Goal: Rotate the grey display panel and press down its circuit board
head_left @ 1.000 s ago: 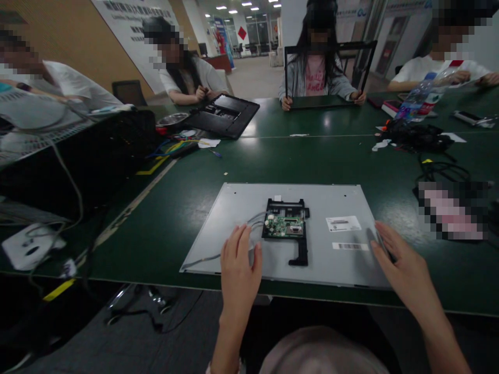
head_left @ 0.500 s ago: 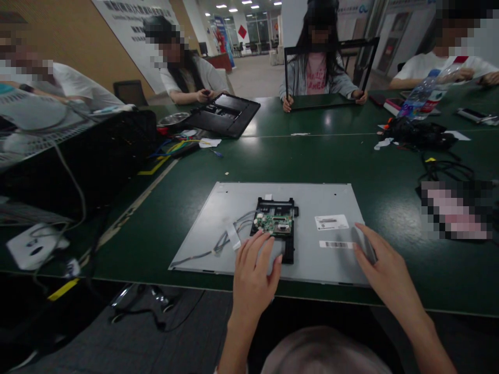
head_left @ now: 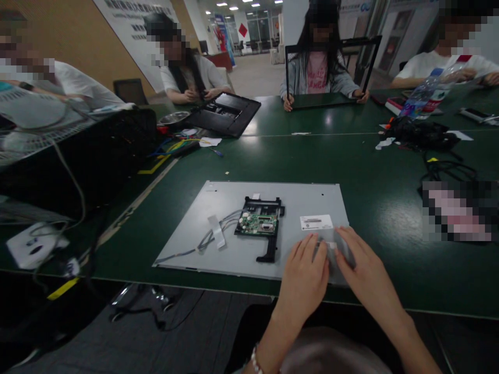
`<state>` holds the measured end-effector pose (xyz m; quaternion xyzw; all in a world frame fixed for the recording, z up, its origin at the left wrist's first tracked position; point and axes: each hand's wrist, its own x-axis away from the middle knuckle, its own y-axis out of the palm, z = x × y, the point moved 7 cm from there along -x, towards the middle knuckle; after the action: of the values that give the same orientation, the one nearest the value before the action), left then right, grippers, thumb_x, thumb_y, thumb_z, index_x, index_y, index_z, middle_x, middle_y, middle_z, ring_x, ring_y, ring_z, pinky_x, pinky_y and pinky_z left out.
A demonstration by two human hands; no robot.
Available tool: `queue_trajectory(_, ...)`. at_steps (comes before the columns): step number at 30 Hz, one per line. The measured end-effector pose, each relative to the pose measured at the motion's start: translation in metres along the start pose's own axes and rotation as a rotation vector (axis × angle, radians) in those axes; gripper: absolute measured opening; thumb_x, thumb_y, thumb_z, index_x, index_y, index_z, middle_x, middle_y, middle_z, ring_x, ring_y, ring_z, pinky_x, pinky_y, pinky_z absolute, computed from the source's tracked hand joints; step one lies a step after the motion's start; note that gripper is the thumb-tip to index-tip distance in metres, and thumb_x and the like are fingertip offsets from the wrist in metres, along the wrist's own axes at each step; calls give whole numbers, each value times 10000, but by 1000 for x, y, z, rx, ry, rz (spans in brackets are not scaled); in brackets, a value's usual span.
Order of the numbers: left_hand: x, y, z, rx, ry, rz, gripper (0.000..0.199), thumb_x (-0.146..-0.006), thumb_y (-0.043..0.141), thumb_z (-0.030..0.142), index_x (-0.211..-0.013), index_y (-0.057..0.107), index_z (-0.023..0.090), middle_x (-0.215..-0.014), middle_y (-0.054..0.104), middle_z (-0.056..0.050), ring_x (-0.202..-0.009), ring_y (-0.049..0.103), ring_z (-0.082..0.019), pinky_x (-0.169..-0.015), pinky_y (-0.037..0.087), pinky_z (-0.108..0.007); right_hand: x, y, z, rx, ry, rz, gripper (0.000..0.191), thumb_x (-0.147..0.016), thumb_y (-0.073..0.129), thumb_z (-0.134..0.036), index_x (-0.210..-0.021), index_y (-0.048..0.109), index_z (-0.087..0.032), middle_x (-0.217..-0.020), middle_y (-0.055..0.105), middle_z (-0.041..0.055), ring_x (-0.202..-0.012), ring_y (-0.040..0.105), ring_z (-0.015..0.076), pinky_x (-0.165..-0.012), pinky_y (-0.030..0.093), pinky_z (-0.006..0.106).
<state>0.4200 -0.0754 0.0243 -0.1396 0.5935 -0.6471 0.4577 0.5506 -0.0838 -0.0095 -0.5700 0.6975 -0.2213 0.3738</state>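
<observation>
A silver-grey display panel [head_left: 230,195] lies back side up on the green table. Fixed near its middle is a black plastic bracket [head_left: 273,246] with a green circuit board [head_left: 257,224] on it. Grey cables [head_left: 212,241] run from the board to the left, under a strip of silvery tape [head_left: 217,232]. My left hand [head_left: 306,272] is over the right part of the panel, its fingers stretched out near a white label [head_left: 315,222]. Beside it, my right hand [head_left: 366,267] is at the panel's right edge with fingers extended. Whether either hand presses on the panel is hard to see.
A pixelated phone-like object [head_left: 456,210] and black cables [head_left: 448,169] are to the right. Plastic bottles [head_left: 423,93] stand behind. A black casing [head_left: 230,111] and loose wires [head_left: 175,148] lie back left, before a large black box [head_left: 78,161]. Across the table, a person holds a black frame [head_left: 287,72].
The panel has shifted left along the table. My left hand has moved from beside the bracket to the panel's right part; my right hand has moved slightly left, so both are close together.
</observation>
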Motion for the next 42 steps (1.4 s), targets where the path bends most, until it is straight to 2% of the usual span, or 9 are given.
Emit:
queue_trajectory(10, 1, 1, -20, 71, -207, 75, 305, -919, 458, 104, -1181, 609, 142, -1265, 652, -123, -1191, 611, -246, -1036, 488, -490, -1, 6, -20, 63, -85, -32, 433, -952, 421, -271, -1368, 505, -187, -1430, 531, 123, -1404, 386, 313, -1086, 423, 533)
queue_trajectory(14, 0, -1, -22, 93, -194, 87, 306, -911, 462, 93, -1167, 616, 158, -1252, 659, -124, -1175, 624, -244, -1031, 495, -486, -1, 11, -26, 132, -119, -51, 426, -935, 437, -238, -1343, 545, -185, -1428, 539, 121, -1426, 342, 336, -1075, 432, 547)
queue_trajectory(31, 2, 0, -26, 62, -190, 69, 334, -910, 494, 102, -1217, 605, 170, -1291, 637, -118, -1191, 614, -242, -1041, 496, -468, 0, 12, -34, 180, -173, -12, 398, -927, 447, -203, -1308, 560, -177, -1419, 528, 161, -1400, 384, 347, -1047, 463, 563)
queue_trajectory(38, 4, -4, -33, 51, -224, 73, 323, -929, 476, 121, -1218, 611, 172, -1289, 638, -121, -1200, 607, -245, -1048, 482, -481, -3, 15, -44, 171, -185, -72, 402, -933, 452, -217, -1309, 570, -144, -1436, 515, 167, -1410, 365, 356, -1078, 443, 530)
queue_trajectory(42, 5, -4, -38, 57, -230, 60, 332, -935, 469, 121, -1237, 598, 167, -1300, 633, -111, -1225, 590, -232, -1065, 468, -462, -8, 15, -48, 177, -185, -97, 397, -938, 454, -226, -1314, 573, -180, -1437, 524, 140, -1403, 381, 346, -1058, 462, 520)
